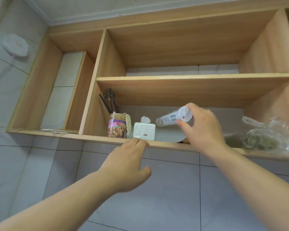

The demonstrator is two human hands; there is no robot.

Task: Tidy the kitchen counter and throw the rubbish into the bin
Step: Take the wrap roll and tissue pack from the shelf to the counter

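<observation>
I look up at a wooden wall cabinet (173, 79) with open shelves. My right hand (202, 127) is raised into the lower compartment and grips a white cylindrical container (170, 118) by its cap end, held tilted with its far end pointing left. My left hand (128, 164) rests with its fingertips on the front edge of the bottom shelf (97, 138), holding nothing, just below a white tissue box (144, 131).
On the bottom shelf, a printed "Assorted" tin (116, 125) holds dark utensils (110, 102) at the left. A crumpled clear plastic bag (267, 135) with greenish contents lies at the right. The upper shelf and tall left compartment (45, 90) show nothing. Grey tiled wall (173, 189) below.
</observation>
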